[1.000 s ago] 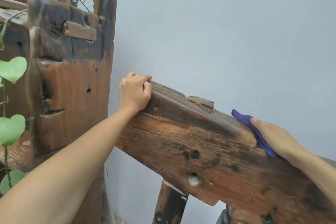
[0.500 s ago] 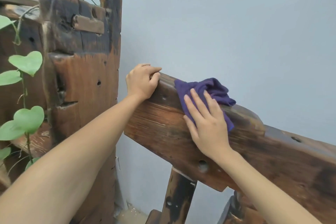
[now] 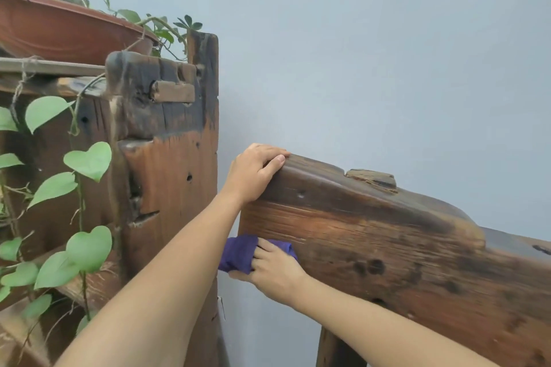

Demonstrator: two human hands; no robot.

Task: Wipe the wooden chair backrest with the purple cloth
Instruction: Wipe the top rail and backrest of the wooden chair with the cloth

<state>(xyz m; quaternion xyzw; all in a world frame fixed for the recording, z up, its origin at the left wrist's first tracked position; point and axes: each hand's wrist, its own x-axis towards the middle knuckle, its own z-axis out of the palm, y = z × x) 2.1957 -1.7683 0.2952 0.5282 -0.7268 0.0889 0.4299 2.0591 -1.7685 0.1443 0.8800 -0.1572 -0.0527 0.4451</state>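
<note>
Left hand (image 3: 256, 174) clamps the top left corner of the wooden chair backrest (image 3: 387, 247), fingers curled over the top edge, thumb lying along the front of it. Its grip is narrow and full of wood; the fingertips go over the far side and are hidden.

Right hand (image 3: 275, 272) sits low at the backrest's left end, grip closed on the purple cloth (image 3: 238, 253). The cloth is bunched, pressed against the lower left corner of the plank's front face, and part of it pokes past the end of the wood to the left. A small piece shows above the knuckles; the rest is under the palm, so its full size cannot be made out. The thumb runs beneath the bundle.

The backrest slopes down to the right and is cut off at the frame edge. A raised wooden peg (image 3: 371, 178) sits on its top edge. Below it one post (image 3: 337, 348) shows, its foot out of frame.

To the left, well apart from the hands, stands a dark weathered wooden stand (image 3: 170, 164), with a brown plant pot (image 3: 59, 30) on top, cropped at the left. Green vine leaves (image 3: 88, 159) hang across the stand's side and hide part of it. A plain pale wall (image 3: 372, 53) lies behind.
</note>
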